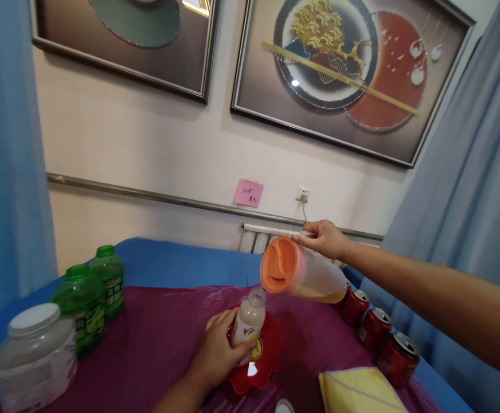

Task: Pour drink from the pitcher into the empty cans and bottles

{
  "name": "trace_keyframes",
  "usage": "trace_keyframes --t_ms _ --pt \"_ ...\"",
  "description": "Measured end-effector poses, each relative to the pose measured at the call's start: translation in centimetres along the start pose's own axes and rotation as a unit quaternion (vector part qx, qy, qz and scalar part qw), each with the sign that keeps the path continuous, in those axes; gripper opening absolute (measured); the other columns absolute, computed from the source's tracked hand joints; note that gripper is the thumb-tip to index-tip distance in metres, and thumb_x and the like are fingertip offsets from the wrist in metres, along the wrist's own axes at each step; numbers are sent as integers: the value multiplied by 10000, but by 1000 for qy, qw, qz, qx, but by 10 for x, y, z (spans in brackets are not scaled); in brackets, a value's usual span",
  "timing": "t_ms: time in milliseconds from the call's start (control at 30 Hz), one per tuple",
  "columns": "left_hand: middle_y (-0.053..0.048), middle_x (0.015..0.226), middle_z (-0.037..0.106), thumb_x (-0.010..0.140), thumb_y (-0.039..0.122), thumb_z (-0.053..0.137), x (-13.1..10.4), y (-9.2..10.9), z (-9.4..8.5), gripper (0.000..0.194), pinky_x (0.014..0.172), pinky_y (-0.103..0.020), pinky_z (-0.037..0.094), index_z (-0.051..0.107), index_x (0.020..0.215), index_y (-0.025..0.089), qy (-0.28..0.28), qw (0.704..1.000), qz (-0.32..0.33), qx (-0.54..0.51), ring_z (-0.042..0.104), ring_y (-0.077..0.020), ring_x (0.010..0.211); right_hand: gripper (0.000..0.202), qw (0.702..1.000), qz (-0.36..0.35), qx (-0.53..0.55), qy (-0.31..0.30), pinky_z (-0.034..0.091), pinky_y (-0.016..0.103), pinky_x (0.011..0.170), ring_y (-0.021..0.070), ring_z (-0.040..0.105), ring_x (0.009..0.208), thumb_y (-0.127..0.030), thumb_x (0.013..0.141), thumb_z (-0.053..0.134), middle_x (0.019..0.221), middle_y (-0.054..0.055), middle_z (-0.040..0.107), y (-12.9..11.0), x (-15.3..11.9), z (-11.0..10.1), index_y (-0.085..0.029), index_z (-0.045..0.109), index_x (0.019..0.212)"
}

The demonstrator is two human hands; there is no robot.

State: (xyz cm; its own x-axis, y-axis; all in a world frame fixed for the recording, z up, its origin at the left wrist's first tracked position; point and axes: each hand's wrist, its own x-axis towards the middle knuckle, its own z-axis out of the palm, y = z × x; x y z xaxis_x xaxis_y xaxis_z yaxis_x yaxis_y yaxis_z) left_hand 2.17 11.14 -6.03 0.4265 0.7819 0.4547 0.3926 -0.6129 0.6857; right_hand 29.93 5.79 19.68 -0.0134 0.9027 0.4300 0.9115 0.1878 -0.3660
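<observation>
My left hand (pixel 219 350) is wrapped round a small clear bottle (pixel 250 319) with a printed label and an uncapped neck. The bottle stands slightly tilted over a red scalloped plate (pixel 271 350). My right hand (pixel 325 238) grips the handle of a translucent pitcher (pixel 319 279) with an orange lid (pixel 278 265). Tipped nearly on its side, the pitcher has its lid end just above and right of the bottle's mouth. Yellowish liquid lies along the pitcher's lower side. Whether a stream runs between them is too small to tell.
Green bottles (pixel 80 307) and a white-lidded jar (pixel 35 358) stand on the left. Several red cans (pixel 374 328) line the right side, beside a folded yellow cloth (pixel 359 391). A white cap (pixel 284 406) lies at the front on the purple sheet (pixel 159 344).
</observation>
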Motion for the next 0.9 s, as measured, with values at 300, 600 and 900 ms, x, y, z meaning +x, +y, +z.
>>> trace_keyframes --t_ms 300,600,900 --pt "-114 1239 735 656 363 856 0 1 0 633 1049 -497 455 697 1254 230 6 1000 -2 2 642 -360 1164 685 1000 -1 1 5 168 279 494 99 222 554 -849 735 541 565 -58 223 2 0 0 -236 295 553" --pt "-114 1260 726 668 382 855 0 -4 3 654 1046 -489 460 681 1280 232 5 1000 -1 12 634 -357 1177 687 1000 1 2 8 168 273 499 97 228 556 -860 733 536 568 -59 227 4 -1 -1 -234 307 563" --pt "-114 1245 733 655 373 868 0 -1 2 651 1045 -498 462 692 1264 226 2 1000 2 10 639 -364 1171 698 1000 3 3 3 171 277 493 99 231 549 -872 721 536 552 -60 234 3 0 1 -235 306 550"
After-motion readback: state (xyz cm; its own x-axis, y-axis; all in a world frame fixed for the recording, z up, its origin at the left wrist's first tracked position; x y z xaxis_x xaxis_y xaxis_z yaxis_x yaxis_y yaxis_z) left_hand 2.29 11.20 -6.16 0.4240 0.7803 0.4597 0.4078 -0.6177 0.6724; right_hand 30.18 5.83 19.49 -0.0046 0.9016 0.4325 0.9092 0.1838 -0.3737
